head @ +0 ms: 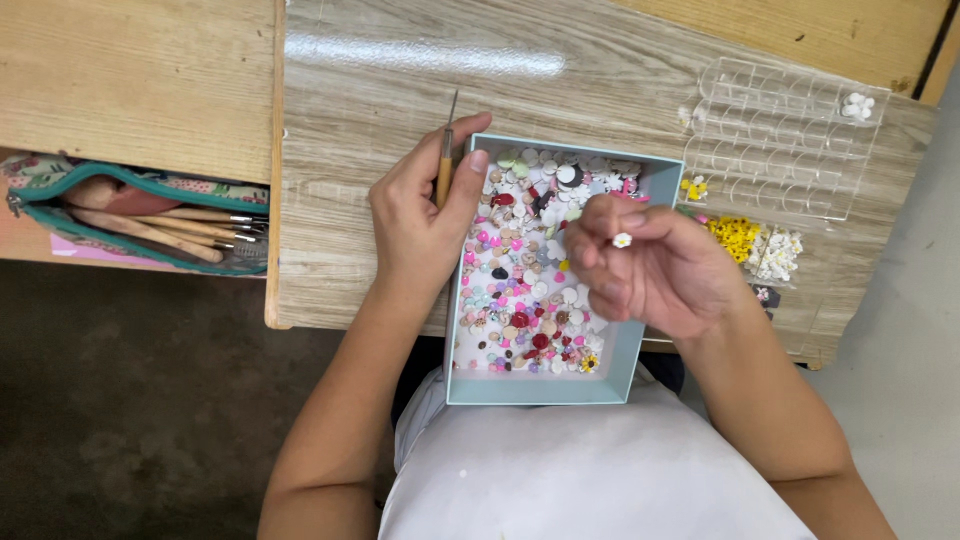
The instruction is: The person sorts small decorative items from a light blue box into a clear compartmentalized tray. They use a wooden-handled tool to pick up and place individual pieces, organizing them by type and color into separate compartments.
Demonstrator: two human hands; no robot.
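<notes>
A pale blue box [640, 345] of mixed beads and charms sits on the wooden surface [380, 90]. At the box's left wall, the left hand [420, 225] grips a thin pointed tool [446, 165]. Above the box's middle, the right hand [655, 270] pinches a small white flower charm [622, 240]. Right of the box lies a clear compartment organizer [780, 140].
</notes>
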